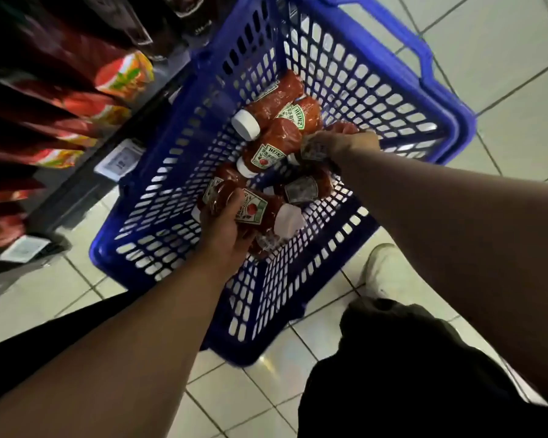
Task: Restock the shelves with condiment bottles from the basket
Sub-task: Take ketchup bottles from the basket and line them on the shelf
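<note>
A blue plastic basket stands on the tiled floor and holds several red ketchup bottles with white caps. My left hand reaches into its near side and grips one ketchup bottle lying with its cap to the right. My right hand is deeper in the basket, fingers curled round another ketchup bottle whose body is mostly hidden under the hand. Between the hands lie more bottles, one with a clear label and one with its white cap pointing left.
The shelves run along the left, dark, with red pouches and white price tags on their edges. The basket stands close against the shelf. My shoe and dark-trousered leg are right of the basket on the pale floor tiles.
</note>
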{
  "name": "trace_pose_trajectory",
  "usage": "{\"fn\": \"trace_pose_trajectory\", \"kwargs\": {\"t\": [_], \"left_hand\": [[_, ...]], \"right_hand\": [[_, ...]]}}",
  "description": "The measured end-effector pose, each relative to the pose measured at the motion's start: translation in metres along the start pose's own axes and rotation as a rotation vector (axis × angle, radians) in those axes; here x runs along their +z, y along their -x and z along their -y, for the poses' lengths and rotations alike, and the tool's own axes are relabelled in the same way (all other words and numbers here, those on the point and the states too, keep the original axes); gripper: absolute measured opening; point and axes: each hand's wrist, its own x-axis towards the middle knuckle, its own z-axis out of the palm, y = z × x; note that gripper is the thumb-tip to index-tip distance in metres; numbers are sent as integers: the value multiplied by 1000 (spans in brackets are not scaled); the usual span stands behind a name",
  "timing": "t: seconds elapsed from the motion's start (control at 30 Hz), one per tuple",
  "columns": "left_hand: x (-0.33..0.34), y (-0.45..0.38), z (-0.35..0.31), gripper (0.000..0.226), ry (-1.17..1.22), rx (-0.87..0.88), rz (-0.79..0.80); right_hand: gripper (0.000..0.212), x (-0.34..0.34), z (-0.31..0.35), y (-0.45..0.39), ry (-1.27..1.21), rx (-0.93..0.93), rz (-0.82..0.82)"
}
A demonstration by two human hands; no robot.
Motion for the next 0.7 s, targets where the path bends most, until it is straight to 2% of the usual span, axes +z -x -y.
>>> {"fn": "trace_pose_trajectory", "kwargs": {"t": [0.07, 0.17, 0.27, 0.33, 0.47, 0.57, 0.63, 0.7], "left_hand": [[-7, 43, -7, 70, 18, -22, 122], [-9, 116, -18, 55, 166, -67, 293], [3, 209, -39, 49, 256, -41, 423], [16, 278, -59, 56, 300, -28, 477], [48, 425, -98, 74, 165, 62, 586], [73, 519, -117, 57, 46, 169, 675], [82, 567, -126, 52, 80, 238, 712], [87, 607, -135, 48, 127, 303, 778]], "right_hand": [[66, -19, 4, 38, -16, -88, -99], [49, -49, 23, 111, -14, -214, -30], [49, -89, 57, 211, -60, -337, 255], [53, -124, 86, 283, -52, -379, 429], [47, -203, 143, 409, -65, -428, 660], [55, -250, 181, 487, -113, -492, 856], [58, -269, 200, 530, -210, -463, 950], [51, -278, 218, 568, -273, -411, 998]]}}
